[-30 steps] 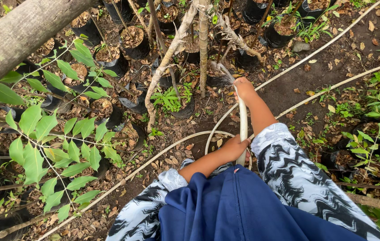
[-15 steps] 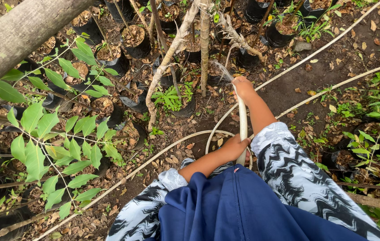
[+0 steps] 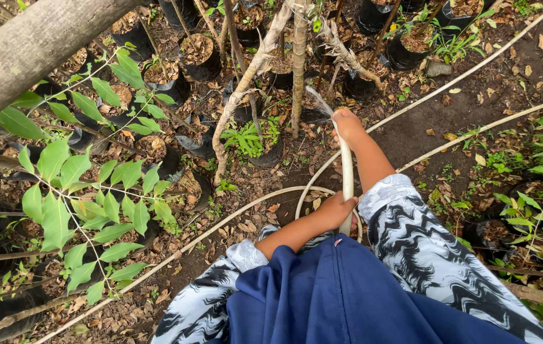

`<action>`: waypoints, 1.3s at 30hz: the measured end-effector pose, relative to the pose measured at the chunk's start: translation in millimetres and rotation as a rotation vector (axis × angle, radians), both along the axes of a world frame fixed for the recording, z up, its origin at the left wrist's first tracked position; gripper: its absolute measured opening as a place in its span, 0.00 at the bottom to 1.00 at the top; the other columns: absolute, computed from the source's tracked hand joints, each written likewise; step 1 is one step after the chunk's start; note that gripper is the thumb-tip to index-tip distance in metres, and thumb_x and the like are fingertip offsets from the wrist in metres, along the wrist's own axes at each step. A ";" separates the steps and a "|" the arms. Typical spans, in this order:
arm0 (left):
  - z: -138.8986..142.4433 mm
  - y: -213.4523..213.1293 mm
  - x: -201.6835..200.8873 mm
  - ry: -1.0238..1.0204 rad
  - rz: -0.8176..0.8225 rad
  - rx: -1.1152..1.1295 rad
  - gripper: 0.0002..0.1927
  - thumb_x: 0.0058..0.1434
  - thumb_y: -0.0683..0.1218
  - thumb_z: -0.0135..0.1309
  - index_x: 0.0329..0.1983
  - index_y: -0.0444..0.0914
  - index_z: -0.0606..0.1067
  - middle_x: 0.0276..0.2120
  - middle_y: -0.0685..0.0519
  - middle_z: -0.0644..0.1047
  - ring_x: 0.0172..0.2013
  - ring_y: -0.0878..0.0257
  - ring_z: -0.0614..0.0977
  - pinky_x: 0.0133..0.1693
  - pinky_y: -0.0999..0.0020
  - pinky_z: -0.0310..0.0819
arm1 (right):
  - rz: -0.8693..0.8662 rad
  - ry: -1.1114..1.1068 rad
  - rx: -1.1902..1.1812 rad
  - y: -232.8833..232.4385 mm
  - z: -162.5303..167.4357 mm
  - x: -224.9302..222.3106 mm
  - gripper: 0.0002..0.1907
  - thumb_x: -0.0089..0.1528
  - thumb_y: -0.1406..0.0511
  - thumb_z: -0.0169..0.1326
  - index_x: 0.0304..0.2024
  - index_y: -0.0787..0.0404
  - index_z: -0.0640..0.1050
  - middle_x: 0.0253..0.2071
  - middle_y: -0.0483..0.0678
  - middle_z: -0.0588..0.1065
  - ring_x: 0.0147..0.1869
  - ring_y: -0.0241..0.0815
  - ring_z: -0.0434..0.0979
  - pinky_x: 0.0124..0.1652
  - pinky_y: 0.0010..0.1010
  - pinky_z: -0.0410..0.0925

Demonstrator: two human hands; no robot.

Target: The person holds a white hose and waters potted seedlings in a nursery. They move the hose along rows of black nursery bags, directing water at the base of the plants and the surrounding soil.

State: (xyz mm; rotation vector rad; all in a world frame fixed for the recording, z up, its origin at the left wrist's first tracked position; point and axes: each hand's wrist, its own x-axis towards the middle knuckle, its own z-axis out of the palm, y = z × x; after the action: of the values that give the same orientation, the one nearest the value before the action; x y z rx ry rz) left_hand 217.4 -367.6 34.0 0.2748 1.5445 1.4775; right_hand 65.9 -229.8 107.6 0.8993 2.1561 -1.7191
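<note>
One pale hose runs up between two hands: the right hand grips its tip, spraying water at a thin trunk, and the left hand clamps it lower down. Two more hoses cross the soil near black pots.

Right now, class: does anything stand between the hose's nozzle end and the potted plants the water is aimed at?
Nothing visible blocks it. The right hand holds the hose tip; the spray arcs freely toward the black pots by the thin trunks. The left hand grips lower.
</note>
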 end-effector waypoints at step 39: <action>66.1 -116.6 -17.3 0.250 0.300 0.190 0.14 0.73 0.48 0.43 0.50 0.31 0.67 0.25 0.48 0.77 0.26 0.59 0.81 0.31 0.62 0.78 | 0.137 0.398 0.170 -134.6 74.5 -59.7 0.12 0.70 0.58 0.47 0.52 0.53 0.73 0.24 0.45 0.70 0.19 0.37 0.69 0.22 0.34 0.66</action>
State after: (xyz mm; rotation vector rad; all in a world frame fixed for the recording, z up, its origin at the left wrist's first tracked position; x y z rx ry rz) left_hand 200.1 -484.2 100.1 0.3627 1.6990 1.8889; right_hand 6.2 -364.4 182.1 0.4558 2.5782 -1.7871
